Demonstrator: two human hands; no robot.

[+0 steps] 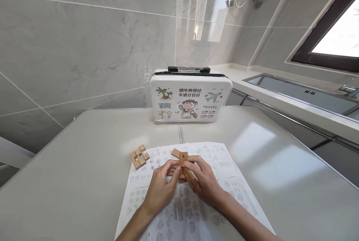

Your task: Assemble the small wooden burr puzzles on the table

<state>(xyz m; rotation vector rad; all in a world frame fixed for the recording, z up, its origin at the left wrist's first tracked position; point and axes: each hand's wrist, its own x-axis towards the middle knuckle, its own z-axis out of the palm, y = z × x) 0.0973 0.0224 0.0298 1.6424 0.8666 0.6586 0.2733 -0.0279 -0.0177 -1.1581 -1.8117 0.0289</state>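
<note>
Both my hands meet over a printed instruction sheet [153,196], closed around wooden puzzle blocks [183,157]. The upper block stands upright and bears a number 2. My left hand [164,183] pinches the blocks from the left, with thumb and fingers against them. From the right, my right hand [203,177] wraps its fingers over the blocks, and another wooden piece [192,180] slants down beside its fingers. Behind the hands a flat wooden piece [175,153] shows in part. How the held pieces fit together is partly hidden by my fingers.
A cluster of notched wooden pieces [137,159] lies at the sheet's upper left corner. A white cartoon-printed case [190,102] with a black handle stands at the table's [84,166] far side, near the tiled wall. A counter with a sink [297,91] runs along the right.
</note>
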